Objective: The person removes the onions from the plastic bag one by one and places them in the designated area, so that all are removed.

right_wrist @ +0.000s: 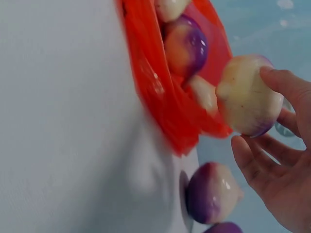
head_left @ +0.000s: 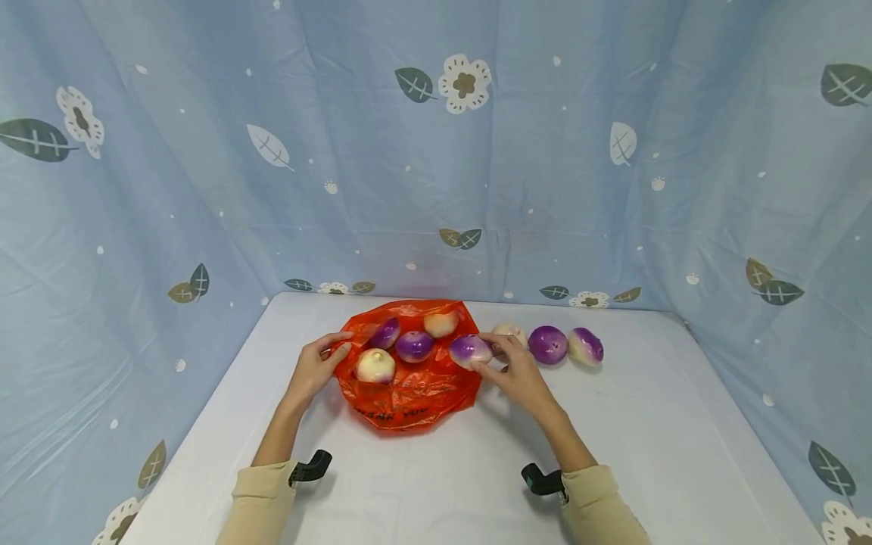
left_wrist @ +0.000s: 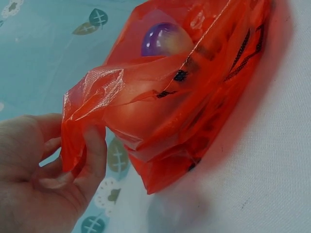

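A red plastic bag (head_left: 436, 386) lies spread on the table, its mouth facing up. Several purple-and-white turnips rest in it, among them a mostly white one (head_left: 375, 366) and a purple one (head_left: 415, 347). At the bag's left edge my left hand (head_left: 319, 369) pinches the plastic; the left wrist view shows a fold of it between thumb and fingers. My right hand (head_left: 519, 376) grips another turnip (right_wrist: 249, 94) between thumb and fingertips, at the bag's right rim. Beyond that hand a pale turnip (head_left: 509, 331) is partly hidden.
To the right of the bag, a purple turnip (head_left: 548, 345) and a purple-and-white turnip (head_left: 586, 347) sit on the white tabletop (head_left: 654, 424). A blue patterned curtain (head_left: 545, 166) hangs behind and at both sides of the table.
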Demonstrator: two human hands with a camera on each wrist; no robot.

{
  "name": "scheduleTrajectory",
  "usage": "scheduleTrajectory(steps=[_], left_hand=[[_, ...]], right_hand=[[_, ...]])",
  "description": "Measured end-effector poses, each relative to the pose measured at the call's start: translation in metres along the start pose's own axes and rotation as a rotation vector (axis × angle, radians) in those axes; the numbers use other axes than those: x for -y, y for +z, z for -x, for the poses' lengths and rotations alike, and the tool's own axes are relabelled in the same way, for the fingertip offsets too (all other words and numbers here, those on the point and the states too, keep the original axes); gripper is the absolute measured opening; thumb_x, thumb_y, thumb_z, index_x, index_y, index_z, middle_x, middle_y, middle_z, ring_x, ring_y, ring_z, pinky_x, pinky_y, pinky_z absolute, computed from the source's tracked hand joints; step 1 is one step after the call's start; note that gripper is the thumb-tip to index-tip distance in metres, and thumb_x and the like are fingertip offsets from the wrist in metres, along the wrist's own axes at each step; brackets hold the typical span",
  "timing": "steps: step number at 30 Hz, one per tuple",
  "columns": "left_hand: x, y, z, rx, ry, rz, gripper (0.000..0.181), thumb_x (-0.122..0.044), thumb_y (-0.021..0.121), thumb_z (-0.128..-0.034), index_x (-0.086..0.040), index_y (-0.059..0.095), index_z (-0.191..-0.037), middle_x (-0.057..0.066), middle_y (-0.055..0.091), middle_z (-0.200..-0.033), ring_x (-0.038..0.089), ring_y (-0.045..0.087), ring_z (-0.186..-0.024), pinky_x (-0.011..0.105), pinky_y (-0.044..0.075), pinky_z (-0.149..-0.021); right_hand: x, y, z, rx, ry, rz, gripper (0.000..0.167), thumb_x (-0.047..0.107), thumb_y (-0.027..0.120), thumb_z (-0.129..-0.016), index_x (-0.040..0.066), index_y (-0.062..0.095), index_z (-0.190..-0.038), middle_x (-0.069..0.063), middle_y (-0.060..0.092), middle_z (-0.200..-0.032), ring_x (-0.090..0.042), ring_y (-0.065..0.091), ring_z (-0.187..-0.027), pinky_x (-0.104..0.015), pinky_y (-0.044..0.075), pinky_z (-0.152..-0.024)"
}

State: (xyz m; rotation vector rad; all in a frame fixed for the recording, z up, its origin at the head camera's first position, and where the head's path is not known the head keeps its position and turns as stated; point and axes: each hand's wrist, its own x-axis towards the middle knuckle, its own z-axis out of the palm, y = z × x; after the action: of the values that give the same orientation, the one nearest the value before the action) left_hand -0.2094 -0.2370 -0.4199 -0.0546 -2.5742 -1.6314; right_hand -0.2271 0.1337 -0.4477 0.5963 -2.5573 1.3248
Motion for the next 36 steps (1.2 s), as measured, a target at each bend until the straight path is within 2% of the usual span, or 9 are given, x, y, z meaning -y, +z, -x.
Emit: scheduleTrajectory(steps=[4, 8, 17, 21, 24, 27, 29, 32, 36], left_hand=[[0.0, 0.0, 0.0, -0.007, 0.013, 0.003, 0.034, -0.013, 0.059, -0.098, 0.002, 0.061, -0.128, 0.024, 0.054, -0.139, 0.037, 0.057, -0.119, 0.007, 0.048, -0.079], [0.0, -0.001, 0.0, -0.015, 0.034, 0.013, 0.032, -0.011, 0.059, -0.0975, 0.004, 0.061, -0.127, 0.025, 0.056, -0.136, 0.036, 0.059, -0.113, 0.01, 0.05, -0.077], [0.002, -0.003, -0.001, -0.024, 0.003, 0.01, 0.032, -0.012, 0.059, -0.0978, 0.002, 0.062, -0.127, 0.024, 0.058, -0.134, 0.023, 0.062, -0.097, 0.016, 0.054, -0.072], [0.002, -0.003, -0.001, -0.016, 0.013, 0.017, 0.033, -0.013, 0.06, -0.0977, 0.002, 0.062, -0.127, 0.025, 0.058, -0.134, 0.027, 0.063, -0.099, 0.016, 0.054, -0.072], [0.004, -0.003, -0.002, -0.015, 0.023, 0.014, 0.033, -0.012, 0.059, -0.0977, 0.003, 0.061, -0.127, 0.025, 0.057, -0.134, 0.032, 0.063, -0.102, 0.015, 0.054, -0.074], [0.015, -0.003, -0.007, -0.016, 0.018, 0.028, 0.033, -0.013, 0.06, -0.0978, 0.002, 0.061, -0.128, 0.025, 0.057, -0.135, 0.035, 0.063, -0.105, 0.013, 0.053, -0.074], [0.025, -0.002, -0.01, -0.017, 0.01, 0.03, 0.034, -0.016, 0.06, -0.0978, 0.0, 0.062, -0.128, 0.024, 0.056, -0.136, 0.034, 0.063, -0.106, 0.013, 0.053, -0.074], [0.037, -0.001, -0.015, -0.02, -0.002, 0.027, 0.035, -0.022, 0.061, -0.0978, -0.005, 0.062, -0.129, 0.021, 0.057, -0.137, 0.028, 0.064, -0.103, 0.013, 0.053, -0.073], [0.041, -0.001, -0.015, -0.02, -0.006, 0.016, 0.035, -0.027, 0.061, -0.0975, -0.009, 0.063, -0.128, 0.017, 0.057, -0.137, 0.024, 0.064, -0.102, 0.014, 0.054, -0.075]], right_hand=[[-0.004, -0.012, 0.003, -0.033, -0.011, -0.009, 0.052, 0.028, 0.079, -0.084, 0.015, 0.06, -0.13, -0.009, 0.061, -0.126, -0.028, 0.067, -0.103, -0.048, 0.058, -0.082], [-0.009, -0.019, 0.006, -0.053, -0.009, 0.009, 0.053, 0.029, 0.078, -0.084, 0.016, 0.06, -0.132, -0.009, 0.06, -0.129, -0.025, 0.066, -0.1, -0.045, 0.058, -0.084], [-0.019, -0.033, 0.014, -0.084, 0.026, 0.06, 0.056, 0.033, 0.078, -0.084, 0.015, 0.059, -0.134, -0.011, 0.062, -0.125, -0.028, 0.065, -0.105, -0.036, 0.057, -0.071], [-0.026, -0.041, 0.017, -0.086, 0.043, 0.056, 0.056, 0.033, 0.077, -0.085, 0.017, 0.058, -0.134, -0.009, 0.062, -0.125, -0.028, 0.066, -0.106, -0.034, 0.057, -0.071], [-0.031, -0.048, 0.019, -0.097, 0.039, 0.049, 0.054, 0.032, 0.077, -0.085, 0.017, 0.058, -0.134, -0.008, 0.062, -0.124, -0.028, 0.066, -0.106, -0.041, 0.058, -0.074], [-0.034, -0.054, 0.021, -0.116, 0.013, 0.048, 0.054, 0.028, 0.077, -0.085, 0.013, 0.058, -0.133, -0.011, 0.061, -0.124, -0.029, 0.066, -0.105, -0.05, 0.057, -0.077], [-0.035, -0.059, 0.022, -0.13, 0.001, 0.06, 0.054, 0.026, 0.078, -0.085, 0.012, 0.058, -0.133, -0.011, 0.061, -0.121, -0.028, 0.065, -0.103, -0.05, 0.057, -0.077], [-0.037, -0.066, 0.025, -0.148, -0.002, 0.094, 0.054, 0.025, 0.078, -0.085, 0.012, 0.058, -0.133, -0.009, 0.061, -0.116, -0.025, 0.064, -0.099, -0.042, 0.059, -0.072], [-0.04, -0.077, 0.028, -0.18, 0.004, 0.143, 0.055, 0.023, 0.079, -0.084, 0.012, 0.059, -0.134, -0.009, 0.063, -0.115, -0.024, 0.065, -0.098, -0.028, 0.056, -0.065]])
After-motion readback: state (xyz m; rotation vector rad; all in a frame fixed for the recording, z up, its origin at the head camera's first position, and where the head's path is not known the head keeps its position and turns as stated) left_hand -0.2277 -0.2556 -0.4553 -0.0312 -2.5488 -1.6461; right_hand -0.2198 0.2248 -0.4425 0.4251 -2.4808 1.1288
